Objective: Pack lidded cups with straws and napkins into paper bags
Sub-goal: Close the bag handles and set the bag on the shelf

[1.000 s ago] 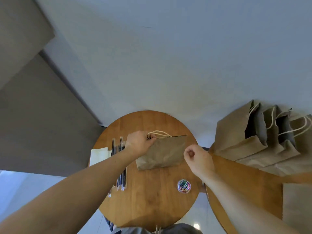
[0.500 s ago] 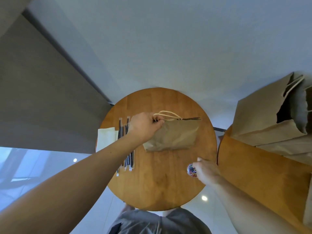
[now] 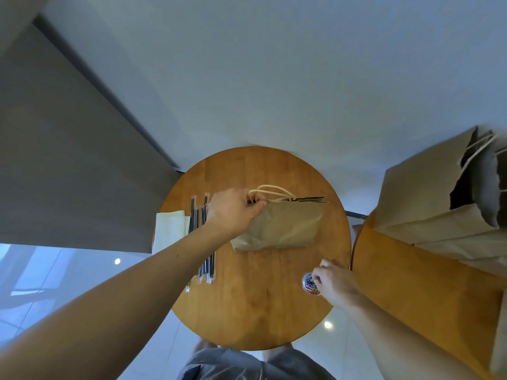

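Right now your left hand [image 3: 233, 212] is curled round the top of the paper bag [image 3: 285, 229], pinching its closed mouth together with the cord handles [image 3: 270, 191]. Your right hand [image 3: 336, 283] sits near your body and to the right, fingers bent down over a small clear tub of coloured clips [image 3: 309, 283]. You cannot tell from this view whether a clip is already between them.

My reading is that the step is closing this bag, so do it neatly. Hold the 2 paper lips flush under your left thumb, lift out 1 clip only, and bring it up to the mouth just right of your left knuckles, where the edge lies flat. Steady the tub as you pick, since it is light and would likely skid. No cup shows, so I cannot say what the bag holds. Treat it as loaded and do not squash its body.

The wrapped straws [image 3: 204, 242] lie under and just left of your left wrist, and the napkins [image 3: 168, 231] lie beyond them at the rim of the round worktop [image 3: 247, 311], seeming to poke past it. Do not sweep that forearm outward.

The tub is close to the right rim, beside the gap to the 2nd worktop [image 3: 411, 283], so a nudge rightward could drop it. Open bags [image 3: 428, 193] stand well to the right of your right hand. Your free room is the bare wood between your hands, on your side of the bag.
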Demonstrator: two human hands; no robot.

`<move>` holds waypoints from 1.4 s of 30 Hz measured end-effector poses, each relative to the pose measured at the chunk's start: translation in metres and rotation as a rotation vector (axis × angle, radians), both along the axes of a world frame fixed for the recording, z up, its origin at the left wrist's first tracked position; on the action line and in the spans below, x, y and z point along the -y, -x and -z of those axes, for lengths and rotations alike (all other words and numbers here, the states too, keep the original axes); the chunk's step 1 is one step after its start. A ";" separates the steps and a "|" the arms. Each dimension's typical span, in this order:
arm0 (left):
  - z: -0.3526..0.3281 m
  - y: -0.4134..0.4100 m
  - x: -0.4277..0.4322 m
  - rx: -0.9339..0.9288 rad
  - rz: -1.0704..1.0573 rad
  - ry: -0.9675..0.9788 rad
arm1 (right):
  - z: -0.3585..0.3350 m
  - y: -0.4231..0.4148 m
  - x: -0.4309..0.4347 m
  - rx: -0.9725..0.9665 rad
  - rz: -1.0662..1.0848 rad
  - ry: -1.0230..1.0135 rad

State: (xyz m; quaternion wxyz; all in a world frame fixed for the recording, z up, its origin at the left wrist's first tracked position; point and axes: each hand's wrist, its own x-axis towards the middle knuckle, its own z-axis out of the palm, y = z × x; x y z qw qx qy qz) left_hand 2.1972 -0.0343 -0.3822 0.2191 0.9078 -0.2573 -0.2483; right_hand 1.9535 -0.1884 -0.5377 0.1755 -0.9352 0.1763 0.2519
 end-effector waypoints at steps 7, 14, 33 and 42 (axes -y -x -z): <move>0.000 0.000 0.001 0.019 0.018 -0.024 | -0.044 -0.019 -0.008 0.195 0.216 -0.308; -0.005 -0.003 0.002 0.014 0.051 -0.035 | -0.118 -0.077 -0.030 0.544 0.354 -0.563; 0.000 -0.007 0.004 0.033 0.094 -0.053 | -0.160 -0.129 -0.035 0.680 0.581 -0.417; 0.000 -0.009 0.003 0.070 0.152 -0.050 | -0.153 -0.138 -0.039 0.743 0.614 -0.561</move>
